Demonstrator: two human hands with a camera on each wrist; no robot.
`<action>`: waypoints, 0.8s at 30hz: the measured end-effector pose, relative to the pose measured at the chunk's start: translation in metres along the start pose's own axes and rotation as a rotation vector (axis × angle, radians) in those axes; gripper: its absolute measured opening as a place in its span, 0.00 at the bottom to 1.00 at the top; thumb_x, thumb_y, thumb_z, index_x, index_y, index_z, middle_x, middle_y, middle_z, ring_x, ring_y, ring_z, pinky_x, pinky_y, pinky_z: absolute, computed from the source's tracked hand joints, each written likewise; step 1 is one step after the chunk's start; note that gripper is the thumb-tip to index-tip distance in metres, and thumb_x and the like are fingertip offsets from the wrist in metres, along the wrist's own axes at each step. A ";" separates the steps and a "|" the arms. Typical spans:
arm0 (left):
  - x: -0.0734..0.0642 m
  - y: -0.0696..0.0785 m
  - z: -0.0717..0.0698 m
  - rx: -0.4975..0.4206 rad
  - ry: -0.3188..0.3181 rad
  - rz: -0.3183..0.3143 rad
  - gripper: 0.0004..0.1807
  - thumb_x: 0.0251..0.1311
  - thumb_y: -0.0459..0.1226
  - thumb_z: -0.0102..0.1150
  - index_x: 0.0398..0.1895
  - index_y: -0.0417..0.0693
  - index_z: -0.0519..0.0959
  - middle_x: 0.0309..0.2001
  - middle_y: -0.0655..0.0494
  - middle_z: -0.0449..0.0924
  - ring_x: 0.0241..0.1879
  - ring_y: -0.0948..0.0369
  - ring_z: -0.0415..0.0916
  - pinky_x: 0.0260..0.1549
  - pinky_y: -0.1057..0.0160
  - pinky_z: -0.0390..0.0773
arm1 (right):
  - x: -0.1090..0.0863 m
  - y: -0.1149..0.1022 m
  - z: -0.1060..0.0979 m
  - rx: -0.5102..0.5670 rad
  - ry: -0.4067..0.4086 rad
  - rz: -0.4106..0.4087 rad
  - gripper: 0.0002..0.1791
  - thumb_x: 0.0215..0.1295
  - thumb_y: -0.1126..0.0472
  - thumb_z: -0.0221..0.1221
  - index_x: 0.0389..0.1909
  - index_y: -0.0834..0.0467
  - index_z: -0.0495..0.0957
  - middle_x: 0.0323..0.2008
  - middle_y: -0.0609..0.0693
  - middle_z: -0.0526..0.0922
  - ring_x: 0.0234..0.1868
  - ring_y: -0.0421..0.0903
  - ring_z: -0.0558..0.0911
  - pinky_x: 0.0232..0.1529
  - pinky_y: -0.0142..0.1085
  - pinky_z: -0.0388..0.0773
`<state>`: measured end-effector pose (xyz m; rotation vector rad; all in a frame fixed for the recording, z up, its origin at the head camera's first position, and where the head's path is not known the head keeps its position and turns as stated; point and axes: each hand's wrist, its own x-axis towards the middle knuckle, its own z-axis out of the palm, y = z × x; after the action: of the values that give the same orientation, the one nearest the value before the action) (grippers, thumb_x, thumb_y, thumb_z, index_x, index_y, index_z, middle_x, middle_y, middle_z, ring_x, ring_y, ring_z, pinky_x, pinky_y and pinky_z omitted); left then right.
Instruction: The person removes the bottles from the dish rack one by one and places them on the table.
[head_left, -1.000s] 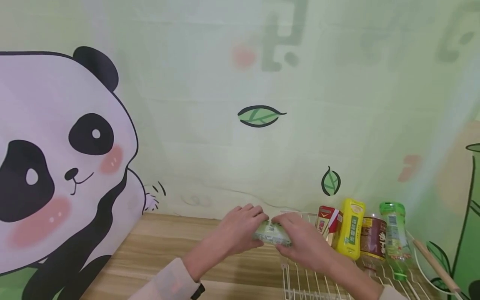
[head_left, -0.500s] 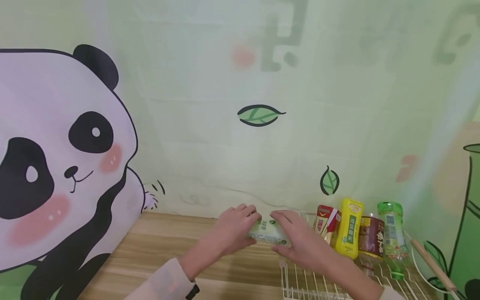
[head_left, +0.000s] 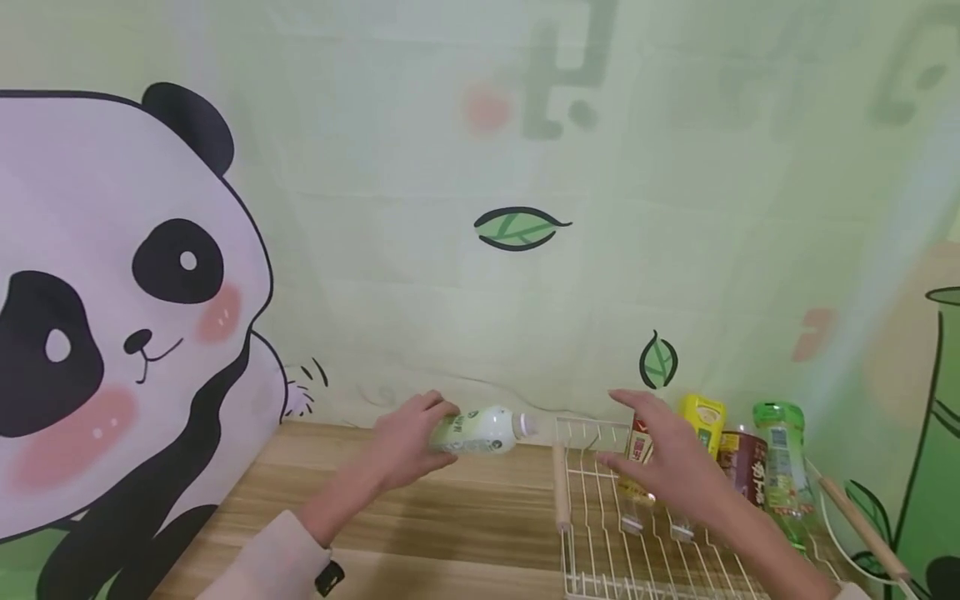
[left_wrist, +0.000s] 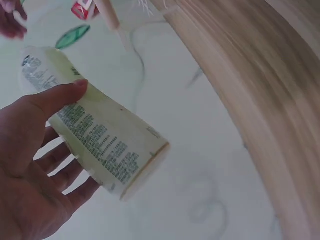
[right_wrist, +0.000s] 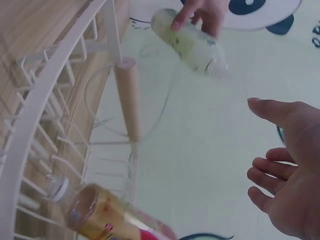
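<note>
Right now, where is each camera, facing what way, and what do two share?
Head: on the person's head, looking forward and down at the table and panda backdrop; left hand, right hand, both forearms show.
Left wrist: on that wrist, looking at the pale bottle the left hand grips; part of the right hand shows.
Right wrist: on that wrist, looking past the right hand toward the rack and pale bottle; left hand shows too.
Both wrist views show the pale bottle.

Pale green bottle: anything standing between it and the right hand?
Nothing visible. The left hand grips the pale green bottle, its cap towards the right hand, with an open gap between. In the right wrist view, the wooden handle lies to one side of that gap.
</note>
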<state>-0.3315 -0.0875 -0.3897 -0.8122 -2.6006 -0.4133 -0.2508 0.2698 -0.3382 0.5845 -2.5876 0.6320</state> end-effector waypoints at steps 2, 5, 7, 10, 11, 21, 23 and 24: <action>-0.006 -0.019 -0.001 -0.079 0.022 -0.060 0.32 0.46 0.48 0.78 0.56 0.53 0.78 0.50 0.61 0.75 0.48 0.62 0.74 0.44 0.57 0.82 | -0.003 0.010 -0.001 0.014 0.028 0.049 0.43 0.58 0.40 0.68 0.70 0.55 0.65 0.66 0.55 0.71 0.60 0.58 0.75 0.54 0.58 0.77; -0.015 -0.052 0.000 -0.186 0.083 -0.151 0.34 0.47 0.47 0.78 0.59 0.50 0.76 0.52 0.57 0.75 0.48 0.58 0.76 0.47 0.53 0.81 | -0.007 0.027 0.000 0.039 0.043 0.136 0.44 0.59 0.38 0.66 0.70 0.57 0.65 0.66 0.58 0.70 0.64 0.62 0.72 0.55 0.61 0.75; -0.022 -0.074 0.000 -0.252 0.130 -0.221 0.35 0.48 0.46 0.77 0.60 0.48 0.75 0.53 0.53 0.75 0.50 0.54 0.76 0.49 0.50 0.81 | -0.008 0.040 0.001 0.061 0.048 0.182 0.46 0.59 0.37 0.65 0.71 0.58 0.64 0.67 0.60 0.70 0.64 0.64 0.70 0.55 0.63 0.73; -0.034 -0.106 0.002 -0.377 0.186 -0.344 0.38 0.51 0.47 0.75 0.63 0.45 0.71 0.57 0.47 0.74 0.55 0.48 0.74 0.53 0.46 0.79 | -0.008 0.058 0.002 0.080 0.056 0.251 0.48 0.59 0.36 0.65 0.72 0.60 0.62 0.67 0.62 0.69 0.65 0.65 0.68 0.57 0.64 0.71; -0.038 -0.115 0.003 -0.424 0.201 -0.388 0.38 0.52 0.47 0.75 0.64 0.44 0.70 0.58 0.45 0.73 0.56 0.47 0.73 0.54 0.45 0.78 | -0.009 0.063 0.002 0.088 0.057 0.276 0.49 0.59 0.36 0.65 0.72 0.61 0.61 0.67 0.63 0.69 0.65 0.65 0.68 0.58 0.65 0.69; -0.081 -0.158 0.020 -0.575 0.294 -0.666 0.42 0.56 0.52 0.70 0.68 0.41 0.65 0.63 0.38 0.69 0.62 0.41 0.68 0.58 0.42 0.73 | -0.016 0.088 0.016 0.035 -0.019 0.483 0.50 0.60 0.34 0.63 0.67 0.70 0.63 0.60 0.71 0.73 0.58 0.68 0.74 0.52 0.59 0.78; -0.088 -0.163 0.025 -0.590 0.302 -0.700 0.43 0.57 0.52 0.70 0.69 0.40 0.64 0.64 0.37 0.67 0.63 0.40 0.66 0.59 0.41 0.71 | -0.017 0.091 0.019 0.025 -0.041 0.498 0.50 0.61 0.36 0.64 0.67 0.71 0.62 0.59 0.73 0.73 0.57 0.69 0.74 0.51 0.59 0.79; -0.091 -0.166 0.027 -0.595 0.304 -0.714 0.44 0.57 0.52 0.70 0.70 0.40 0.63 0.65 0.37 0.67 0.64 0.40 0.66 0.60 0.41 0.70 | -0.017 0.092 0.020 0.021 -0.048 0.502 0.49 0.61 0.37 0.64 0.67 0.72 0.62 0.59 0.73 0.73 0.57 0.70 0.75 0.50 0.59 0.79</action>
<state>-0.3680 -0.2514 -0.4808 0.0821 -2.4043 -1.4265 -0.2868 0.3389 -0.3939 -0.0578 -2.7889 0.8054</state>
